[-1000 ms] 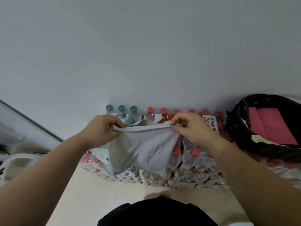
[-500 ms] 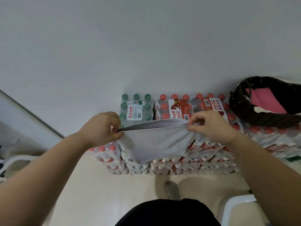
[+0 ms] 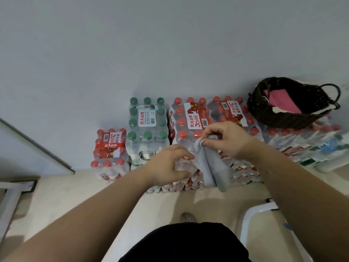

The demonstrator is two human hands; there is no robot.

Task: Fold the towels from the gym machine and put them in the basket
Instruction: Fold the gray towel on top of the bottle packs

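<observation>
A small grey towel (image 3: 211, 163) hangs folded in half, pinched at its top corners by my right hand (image 3: 226, 138). My left hand (image 3: 170, 163) hovers just left of the towel with its fingers spread and curled, holding nothing. A dark woven basket (image 3: 279, 118) sits at the upper right on top of the bottle packs, with a folded pink towel (image 3: 283, 100) lying inside it. The basket lies beyond and to the right of my right hand.
Shrink-wrapped packs of water bottles, red-capped (image 3: 190, 118) and green-capped (image 3: 147, 118), are stacked against the grey wall. A white metal frame (image 3: 251, 222) stands at the lower right, another (image 3: 11, 195) at the left. My shoe (image 3: 188, 217) shows on the beige floor.
The towel was stretched between both hands; now its corners are gathered in my right hand and my left hand has let go. The view has tilted downward.
</observation>
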